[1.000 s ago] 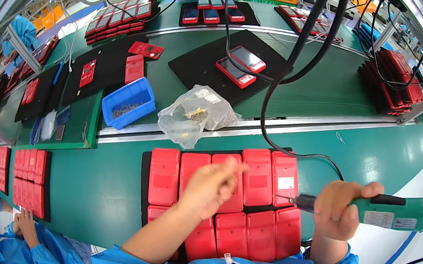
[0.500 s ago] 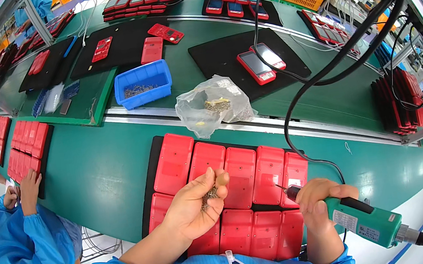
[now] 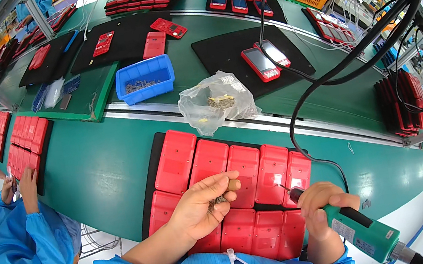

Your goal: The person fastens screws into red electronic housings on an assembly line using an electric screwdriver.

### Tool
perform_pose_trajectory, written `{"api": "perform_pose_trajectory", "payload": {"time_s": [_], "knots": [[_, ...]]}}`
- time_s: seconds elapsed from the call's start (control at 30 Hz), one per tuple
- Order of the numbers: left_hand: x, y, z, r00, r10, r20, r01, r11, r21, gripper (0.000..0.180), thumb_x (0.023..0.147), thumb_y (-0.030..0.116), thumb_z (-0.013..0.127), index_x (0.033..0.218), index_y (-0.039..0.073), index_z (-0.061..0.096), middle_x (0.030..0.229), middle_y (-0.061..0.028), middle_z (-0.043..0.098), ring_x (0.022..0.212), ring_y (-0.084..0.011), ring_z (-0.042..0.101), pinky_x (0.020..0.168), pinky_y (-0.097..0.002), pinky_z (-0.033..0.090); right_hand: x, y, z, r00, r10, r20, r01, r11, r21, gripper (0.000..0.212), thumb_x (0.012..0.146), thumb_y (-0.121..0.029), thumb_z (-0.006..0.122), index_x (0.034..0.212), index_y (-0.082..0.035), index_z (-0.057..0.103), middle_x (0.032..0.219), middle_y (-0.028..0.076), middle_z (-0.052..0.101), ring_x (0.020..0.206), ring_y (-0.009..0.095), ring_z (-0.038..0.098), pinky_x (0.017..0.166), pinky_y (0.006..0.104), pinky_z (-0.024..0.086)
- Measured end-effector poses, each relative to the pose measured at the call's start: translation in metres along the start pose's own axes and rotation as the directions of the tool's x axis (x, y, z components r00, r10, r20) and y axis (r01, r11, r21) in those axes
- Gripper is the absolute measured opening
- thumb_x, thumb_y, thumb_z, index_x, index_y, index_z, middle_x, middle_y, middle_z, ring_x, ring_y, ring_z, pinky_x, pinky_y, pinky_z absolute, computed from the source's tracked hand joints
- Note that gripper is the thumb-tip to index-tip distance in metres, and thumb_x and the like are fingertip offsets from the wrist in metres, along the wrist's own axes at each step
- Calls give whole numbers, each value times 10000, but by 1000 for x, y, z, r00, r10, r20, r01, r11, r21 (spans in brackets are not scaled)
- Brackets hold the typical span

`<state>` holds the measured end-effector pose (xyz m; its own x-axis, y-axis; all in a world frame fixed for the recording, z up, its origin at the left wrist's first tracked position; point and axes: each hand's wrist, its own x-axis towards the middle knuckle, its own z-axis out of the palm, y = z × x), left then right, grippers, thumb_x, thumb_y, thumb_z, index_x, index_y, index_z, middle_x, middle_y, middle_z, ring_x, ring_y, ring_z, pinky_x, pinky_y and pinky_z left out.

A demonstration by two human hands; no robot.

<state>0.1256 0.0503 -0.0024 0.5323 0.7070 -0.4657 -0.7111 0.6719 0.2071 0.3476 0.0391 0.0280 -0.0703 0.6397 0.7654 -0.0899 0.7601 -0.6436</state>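
Red plastic casings (image 3: 244, 174) lie in two rows on a black mat (image 3: 158, 152) in front of me. My left hand (image 3: 194, 210) is closed above the middle of them, holding a clump of small screws (image 3: 214, 203) in its curled fingers. A tan finger cot (image 3: 234, 185) covers one fingertip beside the thumb. My right hand (image 3: 319, 206) grips a green electric screwdriver (image 3: 365, 232) near its front end. Its thin bit points left over the right-hand casings; whether it touches one I cannot tell.
Beyond the casings sit a clear plastic bag (image 3: 204, 102) of small metal parts and a blue bin (image 3: 152, 92) of screws. Black cables (image 3: 320, 82) hang on the right. At left, a co-worker's hand (image 3: 28, 188) touches other red casings. Two red devices (image 3: 262, 65) lie on a black mat.
The screwdriver's rear end has swung down and slightly left in my right hand. My left thumb and fingertips have shifted right, still around the screws. The whole view has shifted slightly.
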Motion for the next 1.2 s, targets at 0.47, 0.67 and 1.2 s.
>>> {"api": "perform_pose_trajectory", "payload": {"time_s": [0.47, 0.67, 1.2], "knots": [[6, -1, -10, 997, -24, 72, 32, 993, -112, 186, 853, 156, 515, 972, 16, 548, 819, -59, 566, 668, -89, 514, 439, -154, 364, 3, 5, 7, 999, 7, 32, -8, 1000, 25, 312, 646, 78, 516, 920, -30, 415, 506, 92, 491, 386, 177, 486, 411, 320, 476], [6, 0, -5, 997, 14, 74, -9, 997, -74, 186, 875, 135, 463, 971, -1, 547, 782, -59, 553, 643, -106, 502, 424, -155, 352, 3, 14, 11, 955, 211, -207, -216, 976, -3, 282, 708, 95, 447, 930, -35, 333, 532, 95, 469, 373, 150, 445, 397, 309, 451], [10, 0, -5, 972, -10, 233, 24, 998, -56, 183, 874, 208, 476, 851, 33, 523, 747, -72, 545, 610, -119, 523, 402, -173, 354, 9, 16, 16, 909, 322, -266, -316, 947, 66, 218, 723, 73, 490, 895, 21, 368, 522, 97, 499, 394, 119, 468, 438, 281, 466]]}}
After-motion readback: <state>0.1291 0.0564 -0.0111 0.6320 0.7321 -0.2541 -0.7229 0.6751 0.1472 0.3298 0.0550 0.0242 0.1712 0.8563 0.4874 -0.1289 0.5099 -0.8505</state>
